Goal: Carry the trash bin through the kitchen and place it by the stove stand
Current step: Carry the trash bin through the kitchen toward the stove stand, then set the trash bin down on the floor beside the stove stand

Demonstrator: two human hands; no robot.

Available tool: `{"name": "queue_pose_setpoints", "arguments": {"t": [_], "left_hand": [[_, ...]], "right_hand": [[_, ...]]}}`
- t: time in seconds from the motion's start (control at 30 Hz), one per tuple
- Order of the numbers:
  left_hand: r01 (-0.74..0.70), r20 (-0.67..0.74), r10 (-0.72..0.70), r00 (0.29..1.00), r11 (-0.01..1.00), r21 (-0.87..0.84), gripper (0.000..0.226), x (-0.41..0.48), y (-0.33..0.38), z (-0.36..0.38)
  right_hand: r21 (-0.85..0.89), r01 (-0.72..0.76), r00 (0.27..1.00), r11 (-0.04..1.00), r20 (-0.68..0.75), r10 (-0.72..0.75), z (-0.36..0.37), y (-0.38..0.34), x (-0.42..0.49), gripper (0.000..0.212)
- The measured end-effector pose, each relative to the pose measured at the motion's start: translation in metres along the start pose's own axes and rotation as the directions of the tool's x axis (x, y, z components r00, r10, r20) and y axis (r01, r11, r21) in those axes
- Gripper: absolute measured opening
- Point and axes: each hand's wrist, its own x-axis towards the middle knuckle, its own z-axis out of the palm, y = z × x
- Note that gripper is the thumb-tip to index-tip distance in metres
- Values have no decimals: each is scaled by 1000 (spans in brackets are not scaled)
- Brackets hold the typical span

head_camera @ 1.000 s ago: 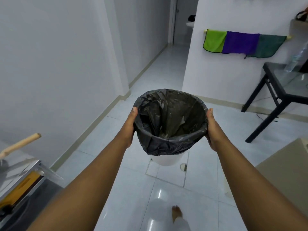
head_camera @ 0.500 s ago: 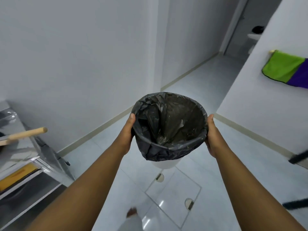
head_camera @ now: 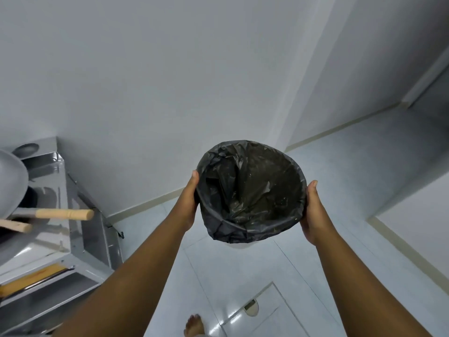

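We hold the trash bin in the middle of the frame, clear of the floor, with our left hand pressed flat against its left side and our right hand against its right side, so the bin is clamped between the two palms. A black bag lines it and folds over the rim; only a sliver of the white bin body shows beneath. Inside we see crumpled plastic with small pale specks on it, and nothing else that we can make out. The stove stand, a metal unit, fills the lower left of the frame, well apart from the bin. On it sits a pan with a wooden handle pointing right. A bare foot shows on the tiled floor at the bottom edge.
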Motion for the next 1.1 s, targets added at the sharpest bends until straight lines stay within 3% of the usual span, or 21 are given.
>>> {"name": "queue_pose_setpoints", "arguments": {"t": [0.3,0.6,0.7,0.8,1.1], "left_hand": [[29,-237,-40,971,998,-51,80,55,-6,-57],[92,-550,-110,828,994,-61,69,66,-64,-77],[141,-608,-196,769,980,-138,77,73,-102,-92],[189,-623,-309,719,949,-253,68,83,-159,-113],[390,-548,-535,644,845,-366,81,124,-358,-198]], "right_hand": [[-19,-76,971,997,227,78,70,0,117,81],[-212,-172,837,962,484,257,108,51,226,71],[-282,-189,775,940,545,319,119,89,257,71],[-331,-232,738,915,553,387,129,142,287,76],[-397,-374,675,838,503,540,160,341,367,90]]}}
